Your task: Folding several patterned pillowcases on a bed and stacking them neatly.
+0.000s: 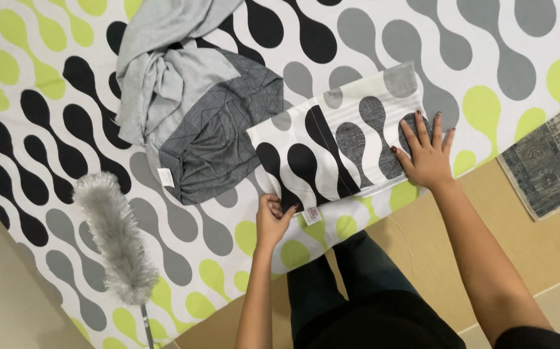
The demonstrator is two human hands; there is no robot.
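Observation:
A folded pillowcase (341, 139) with black, grey and white wavy print lies on the bed near its front edge. My left hand (272, 216) pinches its near left corner, beside a small sewn label (311, 214). My right hand (427, 152) lies flat with fingers spread on the pillowcase's right end, pressing it down.
The bed sheet (47, 129) carries the same wavy print with lime green. A crumpled heap of light and dark grey cloth (193, 110) lies behind the pillowcase. A grey fluffy duster (115, 236) rests at the left. A patterned rug (551, 161) lies on the tan floor at right.

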